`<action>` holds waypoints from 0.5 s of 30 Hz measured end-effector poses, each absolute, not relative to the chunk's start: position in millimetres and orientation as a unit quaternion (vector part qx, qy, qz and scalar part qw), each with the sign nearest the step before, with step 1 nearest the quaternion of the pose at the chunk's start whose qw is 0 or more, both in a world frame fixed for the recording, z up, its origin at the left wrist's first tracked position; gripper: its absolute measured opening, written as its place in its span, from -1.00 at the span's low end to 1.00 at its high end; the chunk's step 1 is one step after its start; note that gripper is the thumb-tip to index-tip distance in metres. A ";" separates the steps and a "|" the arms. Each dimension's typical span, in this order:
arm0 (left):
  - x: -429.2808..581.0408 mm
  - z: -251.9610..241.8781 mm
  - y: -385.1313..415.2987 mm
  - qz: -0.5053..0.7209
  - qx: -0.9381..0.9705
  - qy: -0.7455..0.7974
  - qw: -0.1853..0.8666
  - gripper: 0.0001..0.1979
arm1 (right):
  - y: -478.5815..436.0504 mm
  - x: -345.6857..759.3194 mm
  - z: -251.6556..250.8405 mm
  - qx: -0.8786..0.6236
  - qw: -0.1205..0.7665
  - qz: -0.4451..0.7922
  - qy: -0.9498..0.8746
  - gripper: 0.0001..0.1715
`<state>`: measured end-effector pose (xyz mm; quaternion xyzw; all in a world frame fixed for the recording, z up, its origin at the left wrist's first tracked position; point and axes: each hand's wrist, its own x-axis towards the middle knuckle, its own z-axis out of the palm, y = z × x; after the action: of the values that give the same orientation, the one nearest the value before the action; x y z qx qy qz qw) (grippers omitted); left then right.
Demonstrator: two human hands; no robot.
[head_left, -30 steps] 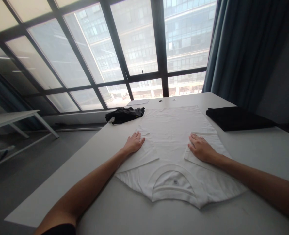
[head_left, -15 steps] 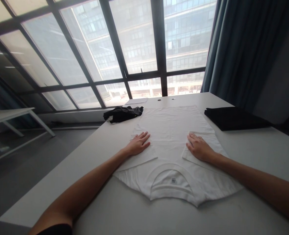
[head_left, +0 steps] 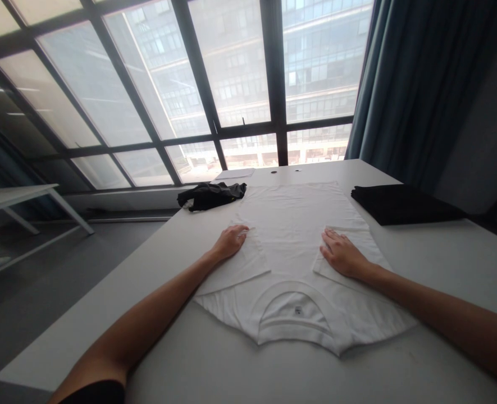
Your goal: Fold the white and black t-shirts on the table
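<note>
A white T-shirt lies spread on the white table, its neckline toward me and its hem at the far end. Both sleeves are folded inward over the body. On the left sleeve, my left hand has its fingers drawn together at the cloth's edge, pinching it; the fingertips are partly hidden. My right hand rests flat on the right sleeve with fingers stretched out. A small printed label shows inside the collar.
A crumpled black garment lies at the table's left edge. Folded black cloth sits to the right. Beyond are large windows and a dark blue curtain. Another white table stands at left.
My left hand has shifted slightly left, and its fingers have gone from spread flat to drawn together at the sleeve. My right hand stays in place.
</note>
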<state>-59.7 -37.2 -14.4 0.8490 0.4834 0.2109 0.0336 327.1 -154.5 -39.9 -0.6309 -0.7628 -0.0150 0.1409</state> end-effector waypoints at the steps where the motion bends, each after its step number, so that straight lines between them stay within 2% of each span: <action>1: -61.2 -14.0 -35.5 0.218 0.849 0.481 0.041 -0.63 | -154.7 326.9 -39.5 -0.631 0.140 -0.014 -0.763 -0.35; 4: -63.4 -13.3 -33.0 0.233 0.849 0.470 0.063 -0.66 | -154.8 327.0 -39.2 -0.630 0.141 -0.015 -0.763 -0.35; 15: -66.1 -13.9 -30.6 0.214 0.856 0.458 0.112 -0.59 | -153.5 327.7 -41.0 -0.628 0.143 -0.015 -0.765 -0.35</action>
<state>-66.1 -30.6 -13.9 0.8557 0.4577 0.2138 0.1118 327.7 -153.5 -41.0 -0.6282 -0.7647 -0.0152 0.1427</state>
